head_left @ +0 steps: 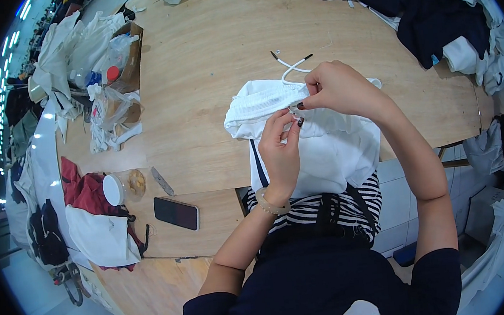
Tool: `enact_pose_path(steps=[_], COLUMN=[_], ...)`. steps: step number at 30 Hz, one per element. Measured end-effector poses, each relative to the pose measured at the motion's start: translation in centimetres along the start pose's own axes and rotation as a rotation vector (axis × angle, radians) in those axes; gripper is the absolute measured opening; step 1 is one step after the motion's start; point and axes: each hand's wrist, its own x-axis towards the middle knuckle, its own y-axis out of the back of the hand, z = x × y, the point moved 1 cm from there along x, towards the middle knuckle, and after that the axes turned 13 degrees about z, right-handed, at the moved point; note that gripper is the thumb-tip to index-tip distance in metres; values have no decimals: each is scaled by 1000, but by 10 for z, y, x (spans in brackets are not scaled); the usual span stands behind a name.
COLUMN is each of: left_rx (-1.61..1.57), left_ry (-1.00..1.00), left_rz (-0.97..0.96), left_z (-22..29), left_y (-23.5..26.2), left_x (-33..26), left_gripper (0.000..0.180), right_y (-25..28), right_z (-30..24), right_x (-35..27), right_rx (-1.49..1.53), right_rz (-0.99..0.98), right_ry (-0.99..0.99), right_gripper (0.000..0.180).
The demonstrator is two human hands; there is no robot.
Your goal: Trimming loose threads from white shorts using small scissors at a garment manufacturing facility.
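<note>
A white garment [323, 145] with a gathered waistband lies over the near edge of the wooden table [207, 59] and hangs toward my lap. A white drawstring with dark tips [289, 64] comes out of the waistband onto the table. My left hand [280, 152] pinches the waistband edge from below, a pale bracelet on its wrist. My right hand [336, 87] grips the same waistband just above, fingers closed on the fabric beside the drawstring's exit.
A dark phone [176, 212], a clear jar with a white lid [121, 187] and a small blade-like tool [162, 181] lie at the near left. Red and white cloths [93, 222], a cardboard box with bottles [121, 61] and plastic bags sit left. Dark and white garments [431, 16] pile at the far right.
</note>
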Motion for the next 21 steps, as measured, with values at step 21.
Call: enact_pose_path(steps=[21], left_rx=[27], left_ry=[-80], left_rz=[-1], left_z=[6], left_y=[1], left_x=[8], left_gripper=[12], right_y=[-4], right_z=[-14], right_x=[9], right_rx=[-110], right_rz=[36], right_ry=[38], right_gripper=[21])
